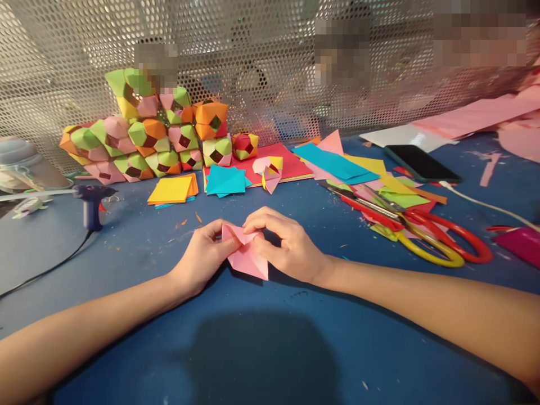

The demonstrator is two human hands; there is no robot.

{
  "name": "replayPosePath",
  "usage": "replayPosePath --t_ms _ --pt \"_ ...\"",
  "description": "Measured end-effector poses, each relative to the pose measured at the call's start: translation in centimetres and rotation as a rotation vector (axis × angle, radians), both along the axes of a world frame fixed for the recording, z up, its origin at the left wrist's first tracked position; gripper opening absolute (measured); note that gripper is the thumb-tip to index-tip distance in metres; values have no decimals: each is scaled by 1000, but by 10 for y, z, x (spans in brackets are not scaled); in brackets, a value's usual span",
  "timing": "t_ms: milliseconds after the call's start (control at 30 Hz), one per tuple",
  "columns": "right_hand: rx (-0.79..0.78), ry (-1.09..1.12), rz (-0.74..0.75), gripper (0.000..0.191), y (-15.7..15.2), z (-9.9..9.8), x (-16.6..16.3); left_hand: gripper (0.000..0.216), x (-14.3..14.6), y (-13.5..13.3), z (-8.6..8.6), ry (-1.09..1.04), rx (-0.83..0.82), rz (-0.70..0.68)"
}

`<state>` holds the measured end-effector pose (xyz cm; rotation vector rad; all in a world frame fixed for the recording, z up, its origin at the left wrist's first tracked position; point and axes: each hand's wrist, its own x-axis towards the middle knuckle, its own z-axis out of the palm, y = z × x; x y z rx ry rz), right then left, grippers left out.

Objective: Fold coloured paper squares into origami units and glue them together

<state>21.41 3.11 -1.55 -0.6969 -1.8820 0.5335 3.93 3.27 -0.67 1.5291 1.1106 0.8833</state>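
Note:
A partly folded sheet of pink paper (248, 261) is held between my two hands, just above the middle of the blue table. My left hand (205, 250) pinches its left side, with the thumb lying across the front. From the right, my right hand (291, 244) grips the upper edge between thumb and fingers. A small flap is turned over along the top. Beyond my hands stand a stack of yellow paper squares (171, 190), a stack of blue squares (225, 180) and a partly assembled pink and yellow folded piece (269, 170).
Several multicoloured folded-paper balls (145, 138) are piled against the perforated metal screen (278, 67). At left are a glue gun (93, 205) and a bottle (25, 163). Red-handled scissors (451, 230), yellow-handled scissors (434, 256), paper scraps and a phone (422, 163) with a cable lie at right.

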Motion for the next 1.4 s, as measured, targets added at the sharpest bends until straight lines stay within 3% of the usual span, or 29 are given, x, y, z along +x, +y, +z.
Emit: replayPosePath --t_ms 333,667,800,1033,1233,1400 --pt "-272 -35 -53 5 -2 0 -5 5 1 0 0 46 48 42" --pt "-253 -29 -88 6 2 -2 -3 16 3 -4 8 12 -27 -16" --pt "-240 -21 -75 8 3 -2 -1 17 -1 -5 11 59 43 -72" --pt "-223 -6 -81 10 3 0 1 27 -4 -1 8 224 144 -47" --pt "-205 -24 -111 12 3 1 1 27 -4 -1 11 251 154 -55" --pt "-168 -39 -132 13 2 1 1 25 -2 -3 11 147 148 -41"
